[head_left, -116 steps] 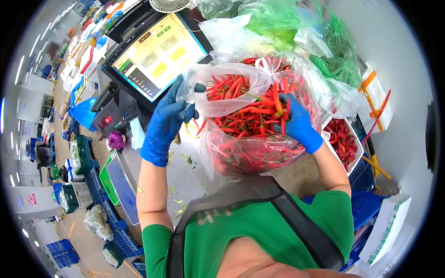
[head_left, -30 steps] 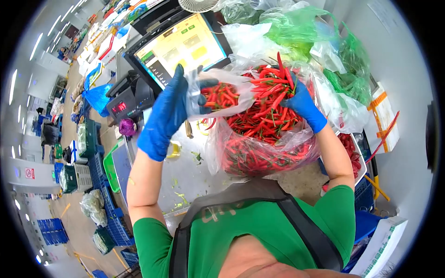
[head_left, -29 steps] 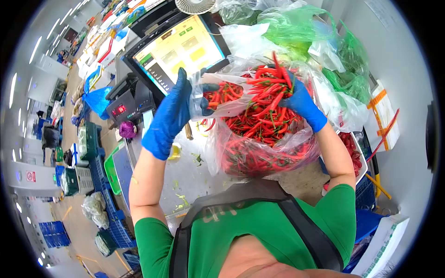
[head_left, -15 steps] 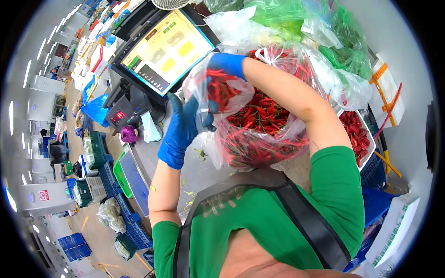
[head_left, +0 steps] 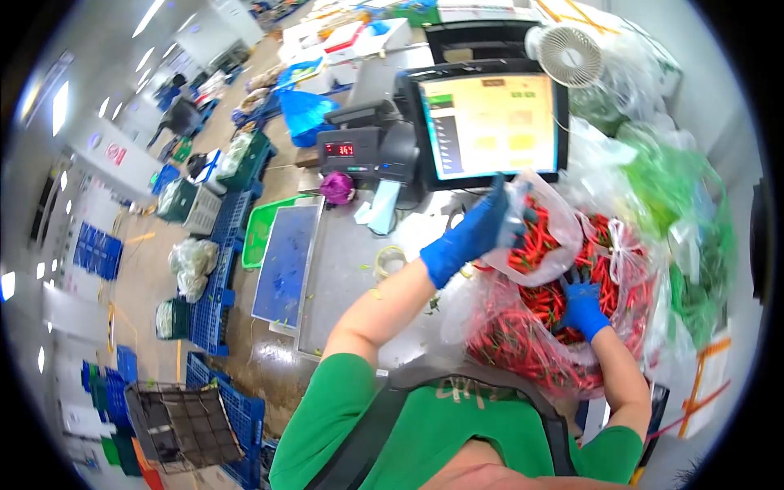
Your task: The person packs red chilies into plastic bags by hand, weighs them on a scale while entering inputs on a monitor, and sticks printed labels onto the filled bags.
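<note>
My left hand (head_left: 483, 227), in a blue glove, holds the rim of a small clear bag (head_left: 565, 233) with red chillies (head_left: 532, 243) inside. The bag's mouth is spread, and it hangs over the left part of a big clear bag (head_left: 523, 341) full of red chillies. My right hand (head_left: 582, 304), gloved in blue too, reaches into the big bag with its fingers spread on the chillies. A knotted plastic bag top (head_left: 625, 251) lies at the big bag's right side.
Behind the bags stand a lit screen (head_left: 490, 126), a small fan (head_left: 569, 55) and a scale display (head_left: 346, 150). A purple cabbage (head_left: 336, 188), blue cloth (head_left: 380, 206) and tape roll (head_left: 390, 260) lie on the metal table (head_left: 347, 269). Green bags (head_left: 678, 188) are at the right.
The view has swung left. My right hand has come away from the small bag and down into the big bag, while my left hand still holds the small bag, which contains chillies.
</note>
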`<state>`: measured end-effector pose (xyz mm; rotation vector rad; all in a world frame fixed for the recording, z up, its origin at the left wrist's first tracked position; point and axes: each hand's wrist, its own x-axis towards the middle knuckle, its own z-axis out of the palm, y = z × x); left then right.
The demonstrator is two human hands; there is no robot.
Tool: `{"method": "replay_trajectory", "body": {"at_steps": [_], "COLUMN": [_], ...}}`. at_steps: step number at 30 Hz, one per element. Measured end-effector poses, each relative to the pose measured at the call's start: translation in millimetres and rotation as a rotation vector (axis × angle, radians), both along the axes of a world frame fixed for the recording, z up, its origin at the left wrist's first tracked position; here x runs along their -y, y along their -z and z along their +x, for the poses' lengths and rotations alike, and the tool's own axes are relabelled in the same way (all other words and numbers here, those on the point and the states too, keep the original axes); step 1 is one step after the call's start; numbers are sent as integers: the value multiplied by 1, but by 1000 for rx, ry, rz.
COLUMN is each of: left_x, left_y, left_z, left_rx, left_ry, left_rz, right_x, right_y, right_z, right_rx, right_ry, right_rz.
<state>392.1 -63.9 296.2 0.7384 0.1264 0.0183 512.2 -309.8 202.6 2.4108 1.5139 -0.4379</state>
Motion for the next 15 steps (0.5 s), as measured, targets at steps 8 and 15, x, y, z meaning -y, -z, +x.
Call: {"method": "replay_trajectory", "body": {"at_steps": [8, 15], "left_x": [-1, 1], "left_y": [-12, 1], "left_z": [-22, -43], "left_rx": [40, -53], "left_ry": [-5, -131], "left_rz": [96, 217], "right_x": [19, 10], "right_y": [49, 60], "right_z": [-4, -8], "right_rx": [-59, 50], "right_ry": [-15, -2], "right_rz": [22, 248]}}
